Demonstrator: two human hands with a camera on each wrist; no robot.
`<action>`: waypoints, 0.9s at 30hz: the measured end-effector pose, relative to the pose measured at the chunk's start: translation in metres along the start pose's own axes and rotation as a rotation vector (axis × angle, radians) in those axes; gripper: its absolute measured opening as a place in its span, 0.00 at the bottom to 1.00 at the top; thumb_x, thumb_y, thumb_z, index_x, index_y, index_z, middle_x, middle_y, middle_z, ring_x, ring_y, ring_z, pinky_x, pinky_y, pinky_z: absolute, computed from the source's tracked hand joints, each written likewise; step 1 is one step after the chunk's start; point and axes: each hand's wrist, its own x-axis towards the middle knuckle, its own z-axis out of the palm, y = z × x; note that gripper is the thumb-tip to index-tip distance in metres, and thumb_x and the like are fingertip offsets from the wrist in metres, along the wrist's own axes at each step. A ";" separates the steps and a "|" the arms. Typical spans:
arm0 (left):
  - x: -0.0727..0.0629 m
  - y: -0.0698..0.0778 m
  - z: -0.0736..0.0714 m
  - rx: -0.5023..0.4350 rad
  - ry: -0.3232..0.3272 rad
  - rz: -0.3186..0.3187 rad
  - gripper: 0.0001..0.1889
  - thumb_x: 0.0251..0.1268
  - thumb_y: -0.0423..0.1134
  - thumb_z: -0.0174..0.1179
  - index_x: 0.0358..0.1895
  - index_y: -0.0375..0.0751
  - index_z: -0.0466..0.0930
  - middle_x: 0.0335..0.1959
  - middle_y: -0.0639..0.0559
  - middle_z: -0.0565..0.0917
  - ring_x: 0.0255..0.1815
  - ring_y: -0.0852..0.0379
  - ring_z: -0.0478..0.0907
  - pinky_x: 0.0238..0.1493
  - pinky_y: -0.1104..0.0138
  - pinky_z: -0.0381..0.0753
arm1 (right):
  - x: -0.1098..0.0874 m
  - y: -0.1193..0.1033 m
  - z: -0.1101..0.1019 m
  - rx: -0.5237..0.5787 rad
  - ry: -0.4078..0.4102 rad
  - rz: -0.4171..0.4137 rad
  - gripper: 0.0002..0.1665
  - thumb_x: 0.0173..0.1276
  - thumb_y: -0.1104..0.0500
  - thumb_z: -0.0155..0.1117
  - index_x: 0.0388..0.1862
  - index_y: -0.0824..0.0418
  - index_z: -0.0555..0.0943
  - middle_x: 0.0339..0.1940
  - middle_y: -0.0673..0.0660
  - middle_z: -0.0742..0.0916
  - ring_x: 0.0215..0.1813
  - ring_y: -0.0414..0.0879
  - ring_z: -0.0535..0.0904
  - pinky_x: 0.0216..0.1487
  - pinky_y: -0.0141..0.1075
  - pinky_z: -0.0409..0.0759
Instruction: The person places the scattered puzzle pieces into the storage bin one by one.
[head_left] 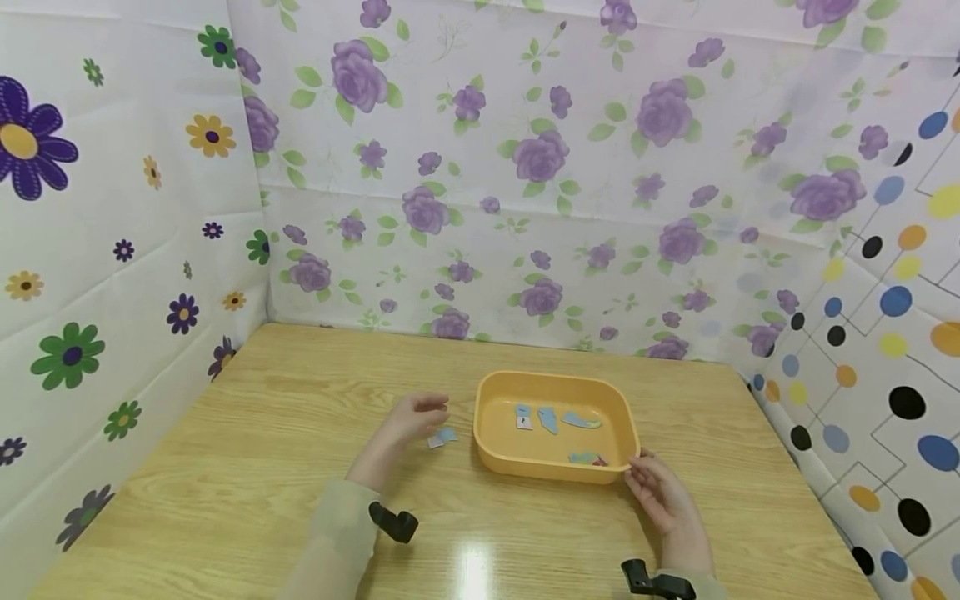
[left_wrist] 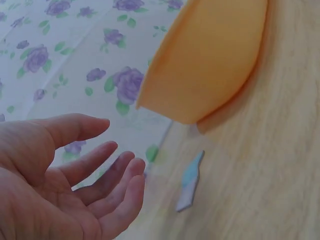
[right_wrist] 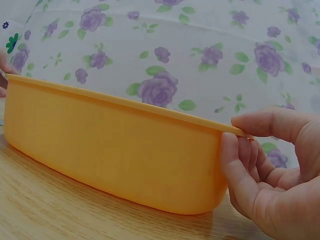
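Note:
A yellow-orange plastic basin (head_left: 525, 468) stands on the wooden table. Inside it lie several small flat light-blue pieces, among them a blue-and-white one (head_left: 523, 422), an angular one (head_left: 548, 419), a curved one with a yellowish end (head_left: 581, 420) and one with a reddish end (head_left: 587, 458). My right hand (right_wrist: 280, 175) pinches the basin's near right corner, thumb on top of the rim and fingers below it. To the left of the basin, my left hand (head_left: 411, 418) hovers with loosely bent fingers and holds nothing. Beside it a blue-and-white flat piece (left_wrist: 190, 181) lies on the table.
The wooden table (head_left: 240, 467) reaches back to a hanging cloth with purple roses (head_left: 540, 156). Patterned cloths also close off the left side, with daisies (head_left: 71, 356), and the right side, with coloured dots (head_left: 907, 402). Black wrist cameras (head_left: 393, 522) sit on both forearms.

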 end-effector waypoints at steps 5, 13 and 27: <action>-0.002 -0.010 0.000 0.040 0.066 -0.060 0.23 0.68 0.33 0.57 0.64 0.27 0.71 0.62 0.30 0.75 0.59 0.38 0.76 0.60 0.52 0.79 | -0.003 -0.002 0.003 0.021 0.001 0.011 0.13 0.76 0.70 0.43 0.42 0.55 0.73 0.37 0.48 0.79 0.40 0.35 0.77 0.46 0.23 0.80; -0.003 -0.024 -0.001 0.016 0.089 -0.091 0.23 0.66 0.31 0.58 0.64 0.28 0.71 0.63 0.31 0.74 0.61 0.37 0.74 0.58 0.50 0.79 | -0.004 -0.004 0.005 0.040 0.001 0.017 0.13 0.75 0.71 0.42 0.41 0.56 0.72 0.35 0.48 0.79 0.39 0.36 0.77 0.45 0.24 0.80; 0.001 -0.037 0.005 0.176 0.143 -0.065 0.25 0.55 0.27 0.65 0.59 0.28 0.77 0.57 0.34 0.80 0.54 0.43 0.78 0.48 0.58 0.83 | -0.004 -0.004 0.005 0.049 0.022 0.029 0.12 0.75 0.71 0.44 0.42 0.56 0.72 0.36 0.48 0.79 0.39 0.36 0.77 0.45 0.24 0.81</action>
